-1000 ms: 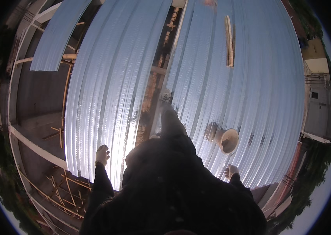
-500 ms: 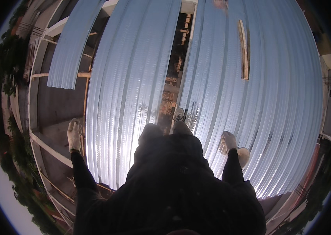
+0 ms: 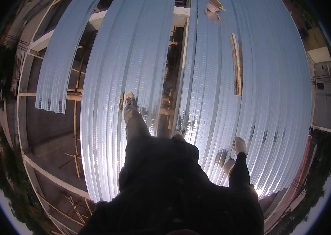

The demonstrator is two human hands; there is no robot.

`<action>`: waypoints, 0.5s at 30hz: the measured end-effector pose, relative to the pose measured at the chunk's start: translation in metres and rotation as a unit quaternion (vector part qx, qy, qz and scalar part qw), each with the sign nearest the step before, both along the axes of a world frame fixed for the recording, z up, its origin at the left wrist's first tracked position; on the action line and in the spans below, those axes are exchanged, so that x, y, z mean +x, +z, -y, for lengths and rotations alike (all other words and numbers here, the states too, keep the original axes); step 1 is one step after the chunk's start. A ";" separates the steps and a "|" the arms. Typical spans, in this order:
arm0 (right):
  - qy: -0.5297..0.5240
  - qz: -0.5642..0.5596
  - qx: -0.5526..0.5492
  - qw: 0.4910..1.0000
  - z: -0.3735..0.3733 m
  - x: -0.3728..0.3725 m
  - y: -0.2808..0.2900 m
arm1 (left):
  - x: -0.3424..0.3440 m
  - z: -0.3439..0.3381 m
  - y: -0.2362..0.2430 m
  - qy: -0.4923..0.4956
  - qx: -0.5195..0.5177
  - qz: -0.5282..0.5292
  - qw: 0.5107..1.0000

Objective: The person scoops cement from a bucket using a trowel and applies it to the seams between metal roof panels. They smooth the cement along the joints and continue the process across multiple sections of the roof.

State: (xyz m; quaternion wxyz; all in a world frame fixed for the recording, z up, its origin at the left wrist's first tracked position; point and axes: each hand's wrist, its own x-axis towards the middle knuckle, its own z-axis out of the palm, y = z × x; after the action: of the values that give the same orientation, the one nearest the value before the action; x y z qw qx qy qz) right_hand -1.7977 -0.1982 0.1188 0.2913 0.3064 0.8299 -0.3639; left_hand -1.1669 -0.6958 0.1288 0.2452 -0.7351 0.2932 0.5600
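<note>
My right hand (image 3: 239,145), in a pale glove, hangs above the corrugated metal sheets (image 3: 212,98) at the right of my body. Its fingers curl inward, and whatever they might hold is hidden. My left hand is out of view. Beside my right forearm shows a tan rounded thing (image 3: 229,166), partly covered by the sleeve; its kind is unclear. My left shoe (image 3: 129,98) is stretched out ahead over the middle sheet (image 3: 114,78).
Between the sheets runs a long gap (image 3: 168,105) with beams beneath. A narrower sheet (image 3: 58,74) lies left, beside open bays with concrete beams (image 3: 56,176) and poles. Wooden strips (image 3: 236,64) and a brownish piece (image 3: 213,11) rest on the right sheets.
My left foot has swung forward onto the middle sheet. My left hand has dropped out of view, and the right hand has shifted right. The wooden strips now appear lower and closer.
</note>
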 end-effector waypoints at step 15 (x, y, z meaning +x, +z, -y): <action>0.032 0.018 -0.001 0.999 0.329 0.002 0.069 | -0.370 0.648 0.014 -0.079 -0.331 -0.292 0.894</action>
State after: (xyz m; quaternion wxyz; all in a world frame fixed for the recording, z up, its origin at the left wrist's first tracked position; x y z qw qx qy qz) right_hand -1.7953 -0.5276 0.1878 0.3180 0.2863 0.8336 -0.3493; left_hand -1.5373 -1.3437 0.1427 -0.0654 -0.5516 0.5768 0.5989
